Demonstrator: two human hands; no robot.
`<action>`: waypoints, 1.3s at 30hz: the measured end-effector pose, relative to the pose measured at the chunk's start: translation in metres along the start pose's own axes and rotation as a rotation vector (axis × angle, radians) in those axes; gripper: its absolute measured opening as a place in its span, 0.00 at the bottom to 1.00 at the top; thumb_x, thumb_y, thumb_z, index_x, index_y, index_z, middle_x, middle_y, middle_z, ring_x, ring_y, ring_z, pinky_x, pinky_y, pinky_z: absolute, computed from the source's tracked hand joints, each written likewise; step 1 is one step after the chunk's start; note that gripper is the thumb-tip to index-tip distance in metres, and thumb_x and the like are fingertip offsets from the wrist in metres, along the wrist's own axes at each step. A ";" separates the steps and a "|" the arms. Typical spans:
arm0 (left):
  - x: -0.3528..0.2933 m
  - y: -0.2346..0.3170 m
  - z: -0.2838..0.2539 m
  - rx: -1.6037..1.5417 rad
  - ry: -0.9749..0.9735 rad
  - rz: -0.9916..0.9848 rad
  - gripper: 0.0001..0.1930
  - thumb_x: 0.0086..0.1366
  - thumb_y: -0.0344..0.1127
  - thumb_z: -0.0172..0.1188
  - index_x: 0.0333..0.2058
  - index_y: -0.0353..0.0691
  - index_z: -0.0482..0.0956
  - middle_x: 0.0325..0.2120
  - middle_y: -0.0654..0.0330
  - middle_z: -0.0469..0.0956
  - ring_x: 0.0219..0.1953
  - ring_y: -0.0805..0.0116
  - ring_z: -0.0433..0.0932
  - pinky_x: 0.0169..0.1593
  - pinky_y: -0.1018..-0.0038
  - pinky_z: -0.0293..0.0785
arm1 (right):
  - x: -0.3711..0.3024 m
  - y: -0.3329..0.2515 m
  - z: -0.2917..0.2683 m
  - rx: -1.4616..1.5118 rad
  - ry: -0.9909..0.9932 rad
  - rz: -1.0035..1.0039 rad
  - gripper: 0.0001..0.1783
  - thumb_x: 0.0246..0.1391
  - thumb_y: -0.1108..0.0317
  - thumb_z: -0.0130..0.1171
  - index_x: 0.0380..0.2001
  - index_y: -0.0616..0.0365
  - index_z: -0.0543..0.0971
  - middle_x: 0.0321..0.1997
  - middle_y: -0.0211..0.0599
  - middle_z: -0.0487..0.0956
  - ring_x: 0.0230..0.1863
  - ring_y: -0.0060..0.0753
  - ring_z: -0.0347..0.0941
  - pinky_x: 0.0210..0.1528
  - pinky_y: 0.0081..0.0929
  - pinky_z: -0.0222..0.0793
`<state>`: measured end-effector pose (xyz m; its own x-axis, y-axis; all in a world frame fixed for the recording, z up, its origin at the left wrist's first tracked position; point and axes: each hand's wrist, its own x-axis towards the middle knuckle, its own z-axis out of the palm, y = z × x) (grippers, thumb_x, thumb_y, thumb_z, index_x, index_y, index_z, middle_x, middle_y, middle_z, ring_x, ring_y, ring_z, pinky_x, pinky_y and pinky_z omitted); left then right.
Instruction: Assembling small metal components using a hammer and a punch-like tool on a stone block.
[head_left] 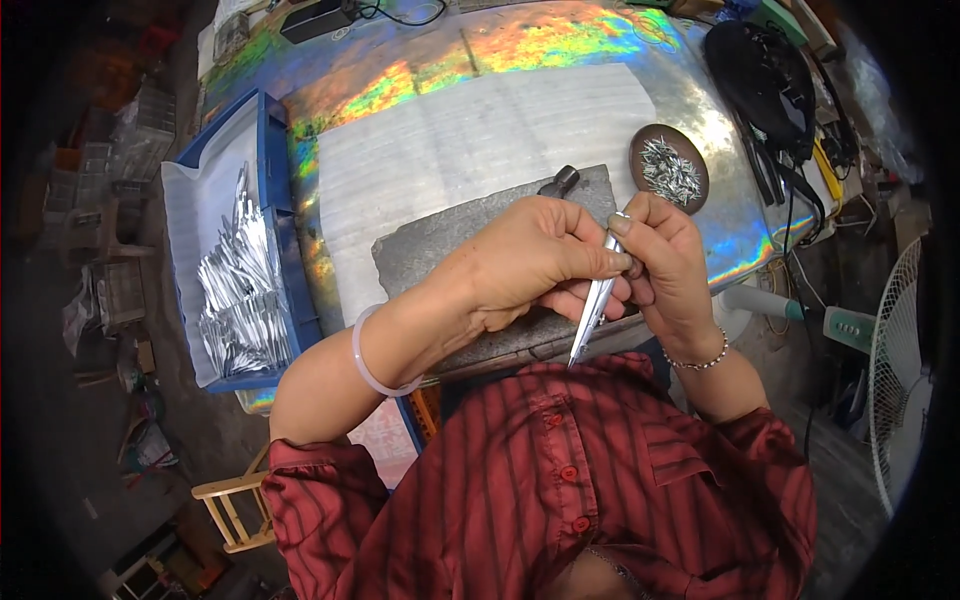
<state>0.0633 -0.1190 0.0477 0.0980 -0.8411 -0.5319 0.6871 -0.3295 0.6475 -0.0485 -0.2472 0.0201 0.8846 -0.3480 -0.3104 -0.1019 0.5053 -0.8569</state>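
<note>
Near edge of the iridescent table (pixel 540 42): we see the left hand (pixel 540 248) and right hand (pixel 672 250) pinching a slender silver metal piece (pixel 594 315) over a grey stone slab (pixel 425 240). Left edge: a blue tray (pixel 272 150) of silver strips (pixel 240 290). Farther, by the right edge: a round brown dish (pixel 636 165) of small metal pins (pixel 670 172).

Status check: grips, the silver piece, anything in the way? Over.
Left grip, right grip: both on slim silver piece. Piece slanted, narrow end toward red shirt, upper part mostly covered. No obstruction seen; black tool head lies beyond left grip.
</note>
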 end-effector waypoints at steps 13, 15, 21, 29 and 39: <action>0.013 0.006 0.011 0.130 -0.029 0.008 0.10 0.58 0.32 0.59 0.31 0.33 0.69 0.27 0.52 0.78 0.28 0.67 0.80 0.29 0.80 0.77 | -0.006 -0.006 -0.010 -0.023 0.067 -0.022 0.09 0.52 0.69 0.55 0.21 0.54 0.68 0.13 0.23 0.68 0.10 0.08 0.56 0.10 0.09 0.46; 0.014 0.003 0.016 0.193 0.026 0.035 0.08 0.59 0.31 0.57 0.32 0.34 0.68 0.27 0.55 0.78 0.28 0.68 0.79 0.29 0.80 0.77 | -0.006 -0.014 -0.020 -0.057 -0.007 0.024 0.08 0.53 0.68 0.53 0.24 0.55 0.68 0.15 0.24 0.69 0.10 0.11 0.58 0.11 0.10 0.51; -0.008 -0.008 0.023 0.039 0.267 0.329 0.08 0.59 0.28 0.56 0.36 0.36 0.68 0.31 0.61 0.72 0.33 0.74 0.76 0.29 0.84 0.71 | 0.015 -0.073 -0.109 -0.527 0.039 -0.062 0.08 0.53 0.69 0.51 0.23 0.58 0.68 0.19 0.28 0.72 0.19 0.12 0.65 0.20 0.13 0.59; -0.035 -0.032 0.018 -0.239 0.457 0.722 0.08 0.58 0.25 0.55 0.34 0.39 0.66 0.29 0.59 0.71 0.22 0.74 0.73 0.25 0.82 0.73 | 0.069 -0.046 -0.193 -1.375 0.443 -0.322 0.09 0.45 0.68 0.54 0.25 0.64 0.72 0.22 0.47 0.74 0.26 0.49 0.72 0.29 0.37 0.66; -0.033 -0.072 0.028 -0.498 0.424 0.649 0.07 0.57 0.22 0.55 0.30 0.38 0.65 0.29 0.53 0.73 0.28 0.66 0.78 0.33 0.77 0.79 | -0.030 -0.005 -0.022 -0.133 -0.449 -0.041 0.21 0.49 0.77 0.58 0.48 0.63 0.69 0.37 0.30 0.75 0.27 0.12 0.69 0.28 0.11 0.67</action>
<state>-0.0101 -0.0801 0.0338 0.7605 -0.5364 -0.3659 0.6263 0.4571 0.6315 -0.0845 -0.2566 0.0252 0.9955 0.0257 -0.0912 -0.0940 0.3826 -0.9191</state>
